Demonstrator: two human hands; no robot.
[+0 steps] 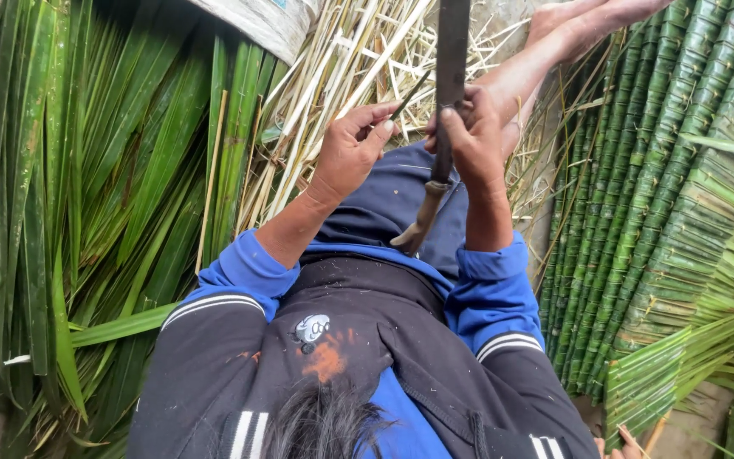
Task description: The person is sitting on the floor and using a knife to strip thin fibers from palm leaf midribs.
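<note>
From the head view, I am sitting on the ground with my legs stretched ahead. My right hand [473,140] is clenched around a long dark blade [449,59] that stands nearly upright in front of me, its pale curved wooden handle [420,223] sticking out below my fist towards my lap. The blade's upper end runs out of the top of the picture. My left hand [352,149] is just beside it, the fingers [374,127] pinched on a thin green leaf strip [411,95] that slants up to meet the blade's edge. The two hands are close together but do not touch.

My blue sleeves are pushed up to the forearms over a dark jacket with white stripes. Behind the hands lies a heap of pale dry stalks [341,76], and my bare foot [579,21] rests on it at the upper right. To my left, a thick spread of long green leaves [87,195] covers the ground. To my right, rows of folded green leaf bundles [664,187] lie side by side, with loose fronds [681,357] over their near end.
</note>
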